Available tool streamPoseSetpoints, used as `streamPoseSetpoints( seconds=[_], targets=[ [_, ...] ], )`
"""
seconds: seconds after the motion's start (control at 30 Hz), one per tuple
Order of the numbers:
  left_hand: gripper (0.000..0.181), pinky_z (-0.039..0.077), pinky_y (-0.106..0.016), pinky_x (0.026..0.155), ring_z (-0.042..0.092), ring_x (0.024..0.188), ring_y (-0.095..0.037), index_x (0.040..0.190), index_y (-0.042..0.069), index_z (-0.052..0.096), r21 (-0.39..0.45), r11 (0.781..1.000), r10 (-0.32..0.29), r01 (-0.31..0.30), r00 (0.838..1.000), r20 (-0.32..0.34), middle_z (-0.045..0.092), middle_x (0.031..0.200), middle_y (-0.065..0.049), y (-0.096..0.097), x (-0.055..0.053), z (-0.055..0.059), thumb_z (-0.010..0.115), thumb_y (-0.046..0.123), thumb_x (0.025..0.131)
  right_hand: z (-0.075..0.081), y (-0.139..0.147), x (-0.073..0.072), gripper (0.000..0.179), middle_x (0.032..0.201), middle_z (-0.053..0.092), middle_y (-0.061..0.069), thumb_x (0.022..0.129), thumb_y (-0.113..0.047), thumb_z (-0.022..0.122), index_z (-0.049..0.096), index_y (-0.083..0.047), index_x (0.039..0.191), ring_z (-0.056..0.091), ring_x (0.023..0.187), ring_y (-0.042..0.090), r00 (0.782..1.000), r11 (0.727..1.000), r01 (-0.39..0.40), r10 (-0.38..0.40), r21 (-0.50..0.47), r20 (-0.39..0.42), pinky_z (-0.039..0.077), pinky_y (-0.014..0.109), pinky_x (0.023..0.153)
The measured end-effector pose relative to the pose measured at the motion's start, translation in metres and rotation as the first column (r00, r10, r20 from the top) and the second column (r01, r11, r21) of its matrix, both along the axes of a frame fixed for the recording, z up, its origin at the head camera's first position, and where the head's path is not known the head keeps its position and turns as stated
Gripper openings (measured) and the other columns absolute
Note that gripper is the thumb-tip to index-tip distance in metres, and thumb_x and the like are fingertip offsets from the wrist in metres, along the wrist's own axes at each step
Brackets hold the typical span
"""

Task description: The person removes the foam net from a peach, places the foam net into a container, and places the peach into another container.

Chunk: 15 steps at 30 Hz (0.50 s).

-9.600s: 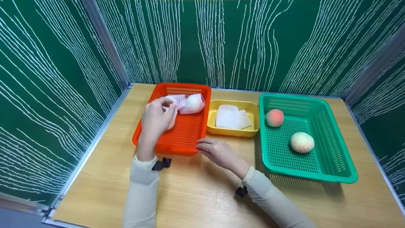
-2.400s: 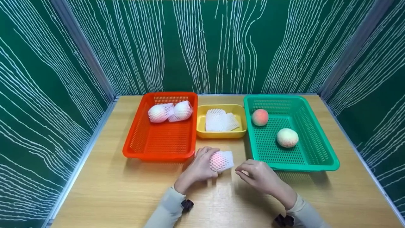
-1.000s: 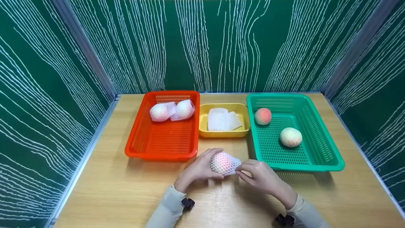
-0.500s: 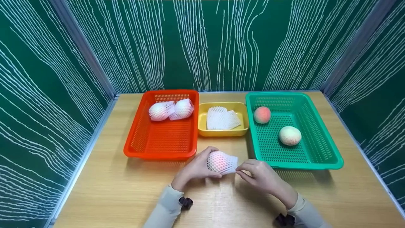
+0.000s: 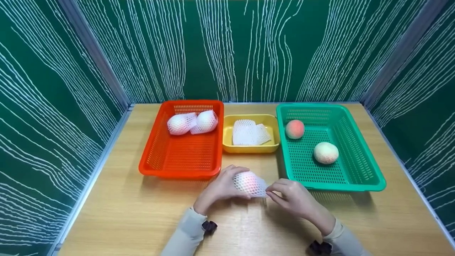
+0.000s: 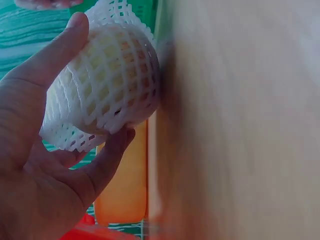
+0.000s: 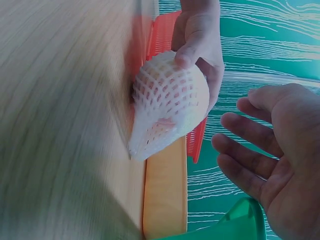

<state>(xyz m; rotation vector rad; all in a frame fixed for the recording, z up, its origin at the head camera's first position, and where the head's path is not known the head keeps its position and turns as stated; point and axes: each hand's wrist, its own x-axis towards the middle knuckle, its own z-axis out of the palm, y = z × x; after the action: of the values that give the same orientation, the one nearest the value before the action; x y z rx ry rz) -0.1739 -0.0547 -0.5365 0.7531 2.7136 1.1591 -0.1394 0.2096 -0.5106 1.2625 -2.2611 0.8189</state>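
My left hand (image 5: pixel 224 186) grips a peach in a white foam net (image 5: pixel 249 184) over the wooden table, before the yellow tray. In the left wrist view, its thumb and fingers curl round the netted peach (image 6: pixel 110 75). The net's loose end points toward my right hand (image 5: pixel 293 199). From the head, the right fingertips overlap that end; the right wrist view shows the fingers (image 7: pixel 245 145) bent loosely and apart, with nothing between them and a gap to the net. Two more netted peaches (image 5: pixel 179 124) lie in the red basket (image 5: pixel 181 174).
A yellow tray (image 5: pixel 250 149) with white foam nets (image 5: pixel 245 133) stands between the red basket and a green basket (image 5: pixel 341 186). In the green one sit a pink peach (image 5: pixel 295 129) and a pale peach (image 5: pixel 326 153). Green panels with white lines enclose the table.
Since the oldest frame, my left hand has brought a netted peach from the red basket to the front middle. Lately the peach turns slightly in it; the right hand has stayed nearly still.
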Motion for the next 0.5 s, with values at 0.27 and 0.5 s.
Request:
streamPoseSetpoints(
  seconds=[0.27,0.5],
  targets=[
    [0.076,0.042,-0.03,0.096,0.054,0.109,-0.006,0.13,0.03,0.061,0.078,0.997,0.028,-0.03,0.999,0.018,0.059,0.121,0.014,-0.0002,-0.0029,-0.005,0.086,0.054,0.062,0.0006,-0.0001,0.0014,0.004,0.08,0.066,-0.005,0.088,-0.014,0.07,0.073,-0.012,0.086,0.062,0.072,0.009,1.0,1.0,0.02,-0.02,0.016,0.019,0.052,0.027,0.062],
    [0.078,0.039,-0.035,0.102,0.05,0.119,-0.012,0.135,0.03,0.055,0.112,0.993,0.033,-0.045,0.994,0.106,0.054,0.133,0.009,-0.0039,-0.0037,-0.0069,0.086,0.048,0.066,-0.0009,-0.0007,0.0022,0.002,0.079,0.065,-0.006,0.087,-0.013,0.072,0.073,-0.012,0.085,0.061,0.071,0.008,1.0,1.0,0.028,-0.028,0.005,0.014,0.051,0.025,0.061]
  ],
)
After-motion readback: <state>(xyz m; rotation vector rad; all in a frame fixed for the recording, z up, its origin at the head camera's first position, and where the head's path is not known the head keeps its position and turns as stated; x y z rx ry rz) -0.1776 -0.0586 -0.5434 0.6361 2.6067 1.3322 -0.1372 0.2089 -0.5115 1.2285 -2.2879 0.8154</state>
